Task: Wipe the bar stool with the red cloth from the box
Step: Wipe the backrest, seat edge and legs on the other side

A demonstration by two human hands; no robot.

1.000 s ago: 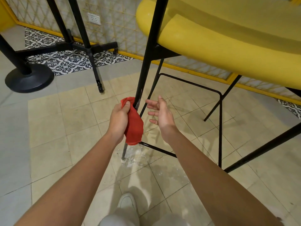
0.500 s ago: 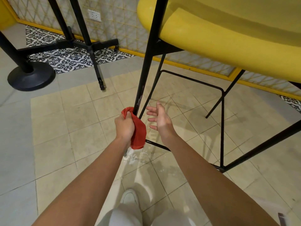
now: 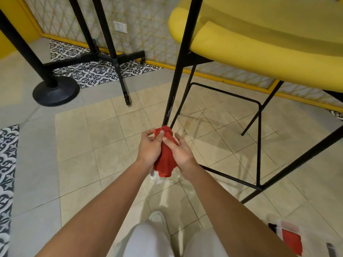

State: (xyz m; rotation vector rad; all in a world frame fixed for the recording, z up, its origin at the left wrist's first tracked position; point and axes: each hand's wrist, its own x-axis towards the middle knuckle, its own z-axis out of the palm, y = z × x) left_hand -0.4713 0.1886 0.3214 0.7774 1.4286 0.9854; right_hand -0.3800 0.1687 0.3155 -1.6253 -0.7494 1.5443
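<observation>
low down, left hand (image 3: 150, 149) and right hand (image 3: 181, 152) grip red cloth (image 3: 164, 160).

A round black base (image 3: 55, 93) left; wall socket (image 3: 120, 27); perhaps a shoe (image 3: 157, 217)

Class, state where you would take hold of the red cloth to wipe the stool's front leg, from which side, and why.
Take the bunched upper part of the red cloth, where it wraps the front leg, not the loose tail below. Come from the near side, as the left hand and right hand do: the thin leg probably lets a grip close round it.
</observation>
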